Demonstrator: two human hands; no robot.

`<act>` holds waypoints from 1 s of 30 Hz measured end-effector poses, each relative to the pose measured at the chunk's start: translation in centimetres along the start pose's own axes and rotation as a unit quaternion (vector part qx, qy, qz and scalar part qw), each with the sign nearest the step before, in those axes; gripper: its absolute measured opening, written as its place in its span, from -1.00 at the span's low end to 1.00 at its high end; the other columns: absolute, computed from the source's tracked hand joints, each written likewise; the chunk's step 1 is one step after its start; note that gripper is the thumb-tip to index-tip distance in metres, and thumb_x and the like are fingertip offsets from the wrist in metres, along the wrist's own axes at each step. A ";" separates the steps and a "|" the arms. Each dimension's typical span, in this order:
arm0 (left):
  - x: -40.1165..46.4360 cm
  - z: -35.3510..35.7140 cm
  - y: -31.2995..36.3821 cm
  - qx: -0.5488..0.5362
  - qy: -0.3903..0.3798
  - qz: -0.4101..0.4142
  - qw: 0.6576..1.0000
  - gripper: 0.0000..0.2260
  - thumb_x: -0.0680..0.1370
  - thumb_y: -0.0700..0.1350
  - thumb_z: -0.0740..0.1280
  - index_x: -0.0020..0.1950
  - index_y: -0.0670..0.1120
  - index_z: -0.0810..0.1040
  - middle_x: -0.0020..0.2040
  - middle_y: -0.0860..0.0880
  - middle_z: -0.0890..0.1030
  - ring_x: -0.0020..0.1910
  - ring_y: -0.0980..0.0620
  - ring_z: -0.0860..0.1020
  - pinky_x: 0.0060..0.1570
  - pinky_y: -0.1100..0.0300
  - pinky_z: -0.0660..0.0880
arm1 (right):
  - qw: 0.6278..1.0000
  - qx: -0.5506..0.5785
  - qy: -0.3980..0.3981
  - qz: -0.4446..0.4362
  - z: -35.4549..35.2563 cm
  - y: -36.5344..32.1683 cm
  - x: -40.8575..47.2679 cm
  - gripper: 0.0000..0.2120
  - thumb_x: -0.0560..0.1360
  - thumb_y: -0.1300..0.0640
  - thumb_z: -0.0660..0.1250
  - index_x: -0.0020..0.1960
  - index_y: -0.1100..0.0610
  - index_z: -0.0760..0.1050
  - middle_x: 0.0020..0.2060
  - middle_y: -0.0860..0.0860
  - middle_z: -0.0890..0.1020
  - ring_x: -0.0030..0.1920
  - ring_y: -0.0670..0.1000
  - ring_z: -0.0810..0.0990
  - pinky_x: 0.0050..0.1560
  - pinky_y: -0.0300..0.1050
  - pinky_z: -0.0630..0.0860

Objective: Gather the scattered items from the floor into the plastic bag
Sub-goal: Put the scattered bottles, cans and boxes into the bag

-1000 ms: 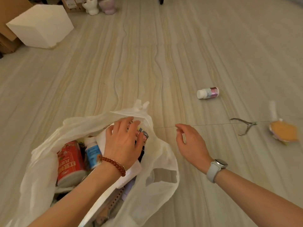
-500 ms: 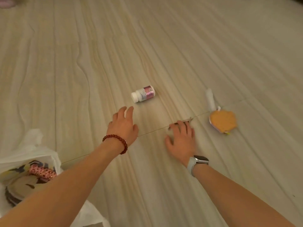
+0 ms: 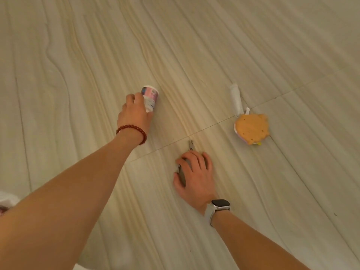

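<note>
The left hand wraps its fingers round a small white bottle with a pink and blue label, which lies on its side on the pale floor. It looks like light, rigid plastic that will not crush, and smooth enough to roll if let go, so a grip round the barrel suits it.

The right hand curls over the handles of a pair of metal nippers, whose pointed tip juts out beyond the fingertips across a floor seam. How firmly the handles are pinched I cannot quite tell, since the palm hides them. The tool is thin, stiff and slick against the floor (the sharp end is the part to keep away from the bag's film), so it is best lifted by the handles with the tip held inward.

To the right, well apart from both hands, an orange biscuit-shaped soft item lies just beside a small white tube; both look light and easy to pinch up. A corner of the white plastic bag shows at the left edge, near the left forearm.
</note>
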State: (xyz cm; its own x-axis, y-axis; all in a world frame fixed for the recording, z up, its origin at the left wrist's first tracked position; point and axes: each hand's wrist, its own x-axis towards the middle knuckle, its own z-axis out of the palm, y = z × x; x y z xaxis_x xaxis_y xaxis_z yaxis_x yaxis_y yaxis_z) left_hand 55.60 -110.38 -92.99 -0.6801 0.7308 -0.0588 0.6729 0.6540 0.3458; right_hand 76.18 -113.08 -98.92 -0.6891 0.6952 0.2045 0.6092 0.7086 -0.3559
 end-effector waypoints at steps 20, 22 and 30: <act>-23.6 -17.3 -13.5 -0.145 0.138 -0.037 0.979 -0.72 0.43 -0.13 0.36 0.14 -0.05 0.52 -0.08 0.24 0.41 -0.03 0.09 0.44 -0.14 0.47 0.34 | 0.888 0.456 -0.047 0.022 -5.6 -18.4 -0.3 -0.72 0.37 -0.06 0.19 0.01 -0.01 0.52 0.02 -0.06 0.50 0.13 -0.09 0.49 0.23 -0.18 0.41; -26.1 -19.5 -16.1 -0.133 0.171 -0.050 0.975 -0.73 0.42 -0.10 0.35 0.11 -0.05 0.53 -0.10 0.25 0.44 -0.05 0.09 0.46 -0.12 0.48 0.37 | 0.875 0.481 -0.057 -0.023 -6.6 -21.9 -0.9 -0.79 0.40 -0.03 0.19 -0.01 -0.09 0.49 0.01 -0.09 0.51 0.10 -0.13 0.50 0.20 -0.22 0.43; -34.6 -20.3 -24.3 -0.051 0.218 -0.159 0.962 -0.71 0.39 -0.25 0.42 0.09 -0.25 0.53 0.09 -0.21 0.52 0.06 -0.16 0.50 -0.03 0.12 0.43 | 0.861 0.450 -0.204 -0.122 -6.6 -31.2 -3.7 -0.67 0.41 -0.03 0.22 0.05 0.13 0.56 -0.04 -0.17 0.47 0.05 -0.26 0.45 0.11 -0.53 0.31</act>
State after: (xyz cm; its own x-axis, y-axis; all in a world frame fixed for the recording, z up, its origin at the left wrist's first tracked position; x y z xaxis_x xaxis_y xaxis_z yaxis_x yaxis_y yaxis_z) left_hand 56.84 -155.53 -80.34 -0.9192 0.3309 0.2135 0.3935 0.7924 0.4661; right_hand 62.26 -137.01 -82.58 -0.9457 0.3090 0.1007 0.0031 0.3184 -0.9479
